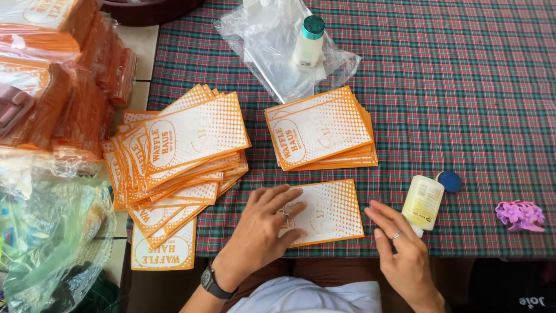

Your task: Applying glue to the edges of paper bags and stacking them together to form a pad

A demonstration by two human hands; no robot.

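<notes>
- Landmark: the flat orange-and-white paper sleeve (327, 211) at the near edge of the plaid tablecloth (463, 87).
- Left hand (263, 229): open, fingers spread, pressed flat on the sleeve's left half; it grips nothing.
- Right hand (399, 246): open and relaxed, just right of the sleeve, holding nothing; its fingertips lie near the opened glue bottle (423, 203).
- The blue cap (450, 181) lies off, right of that bottle.
- Beyond the sleeve: a squared stack of sleeves (318, 128), judged finished.
- Left of the sleeve: a larger fanned pile of sleeves (176, 153), judged still to be worked; most of the job appears to remain.
- Far beyond the sleeve: a second, capped glue bottle (308, 40) on a clear plastic bag (272, 58).
</notes>
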